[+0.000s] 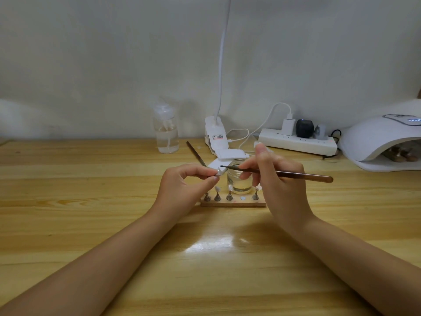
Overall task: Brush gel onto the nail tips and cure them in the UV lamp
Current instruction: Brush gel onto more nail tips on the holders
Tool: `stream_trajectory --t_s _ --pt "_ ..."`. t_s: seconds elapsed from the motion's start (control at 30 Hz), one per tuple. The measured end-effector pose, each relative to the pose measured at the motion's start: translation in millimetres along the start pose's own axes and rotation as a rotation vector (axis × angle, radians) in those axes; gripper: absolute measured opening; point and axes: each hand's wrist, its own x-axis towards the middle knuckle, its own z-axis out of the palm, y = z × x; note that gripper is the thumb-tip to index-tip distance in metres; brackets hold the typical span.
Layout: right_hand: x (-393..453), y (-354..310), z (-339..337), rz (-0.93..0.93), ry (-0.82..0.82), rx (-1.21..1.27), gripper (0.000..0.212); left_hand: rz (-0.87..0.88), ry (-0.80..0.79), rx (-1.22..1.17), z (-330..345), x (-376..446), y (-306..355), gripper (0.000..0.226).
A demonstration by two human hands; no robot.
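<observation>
One nail tip (219,172) is off the rack and held up in front of the person, pinched at its stand between thumb and fingertips of the left hand (182,187), just above the wooden holder (232,203). Right hand (276,179) grips the brush (282,174) pen-fashion, fingers closed round the shaft, bristle end pointing left and lying at or just short of the tip; contact cannot be confirmed at this size.

Judgement on the step in hand: this is the coating of a single tip. To do it well, the left wrist should stay braced on the table (91,201) so the tip does not waver, and the strokes should run from base to free edge with a light load (excess gel would likely pool at the sides and cure lumpy). Reload from the glass jar (239,179) directly behind only when the bristles drag.

Four stands remain on the holder, three visibly carrying tips, with one vacant socket marked by a metal disc (243,198); the held piece presumably returns there. Whether those tips are already coated cannot be told.

Further out: a second brush (196,153) lies behind the left hand, a clip lamp (216,142) and pump bottle (165,131) stand at the wall, and the UV lamp (382,142) sits well apart at far right beside a power strip (296,142), its display lit.
</observation>
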Motion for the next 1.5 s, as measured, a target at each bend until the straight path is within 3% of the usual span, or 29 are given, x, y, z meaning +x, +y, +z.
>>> stream_trajectory --t_s 1.5 --pt "-2.8 -2.3 1.5 0.066 -0.005 0.038 0.043 0.047 -0.033 -0.018 -0.6 2.4 -6.9 0.021"
